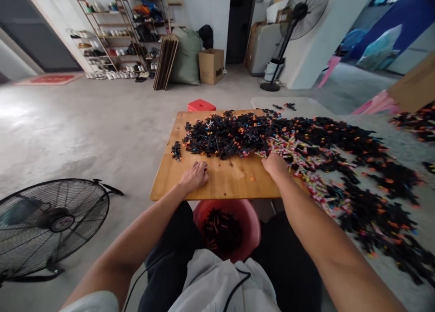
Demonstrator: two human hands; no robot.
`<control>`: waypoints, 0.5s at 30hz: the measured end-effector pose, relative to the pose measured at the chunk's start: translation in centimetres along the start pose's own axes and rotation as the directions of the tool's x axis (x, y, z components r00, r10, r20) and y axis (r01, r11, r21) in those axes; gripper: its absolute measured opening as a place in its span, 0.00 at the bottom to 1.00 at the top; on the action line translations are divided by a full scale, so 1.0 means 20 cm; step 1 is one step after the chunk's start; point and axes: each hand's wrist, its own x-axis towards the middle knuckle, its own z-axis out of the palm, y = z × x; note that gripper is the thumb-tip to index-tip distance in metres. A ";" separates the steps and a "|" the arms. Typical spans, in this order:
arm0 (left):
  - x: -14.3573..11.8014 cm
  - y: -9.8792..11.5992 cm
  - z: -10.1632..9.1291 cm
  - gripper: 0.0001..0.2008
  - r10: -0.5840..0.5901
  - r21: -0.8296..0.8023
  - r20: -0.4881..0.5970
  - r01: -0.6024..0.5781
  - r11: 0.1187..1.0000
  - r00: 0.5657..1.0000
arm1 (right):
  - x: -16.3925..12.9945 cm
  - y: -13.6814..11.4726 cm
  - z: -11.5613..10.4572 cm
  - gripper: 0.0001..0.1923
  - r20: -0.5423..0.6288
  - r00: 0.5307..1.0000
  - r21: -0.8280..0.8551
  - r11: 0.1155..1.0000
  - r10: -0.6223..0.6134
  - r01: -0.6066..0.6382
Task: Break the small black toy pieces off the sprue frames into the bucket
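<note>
My left hand (pixel 195 176) rests low over the wooden board, its fingers curled around a small black toy gun; only a dark bit with an orange spot shows at the fingertips. Beyond it lies a heap of black toy guns (pixel 224 137) with orange and blue tips. A few toy guns (pixel 176 151) lie apart at the board's left side. My right hand (pixel 274 163) reaches to the near edge of a pile of colourful wrapped sticks (pixel 295 151). Its fingers are closed together at that edge, and what they pinch is hidden.
The wooden board (pixel 163 180) lies before me, with a red tub (pixel 253 226) of dark pieces below it between my legs. More black toy guns (pixel 377 207) spread across the surface on the right. A floor fan (pixel 61 221) stands left, a red stool (pixel 201 105) behind the board.
</note>
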 end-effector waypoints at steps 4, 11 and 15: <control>0.02 0.07 -0.01 0.18 -0.258 -0.491 -0.070 0.191 0.850 0.964 | -0.11 -0.02 0.06 0.11 0.015 0.998 0.183 0.981 -0.060 0.056; 0.08 0.34 -0.13 0.17 -0.563 -0.946 0.207 0.016 -0.324 0.800 | -0.76 -0.25 0.27 0.20 0.175 0.933 0.979 0.158 -0.316 -0.130; 0.08 0.52 -0.16 0.15 -0.571 -0.911 0.253 -0.006 -0.413 0.781 | -0.97 -0.40 0.29 0.20 0.136 0.914 0.988 -0.013 -0.382 -0.152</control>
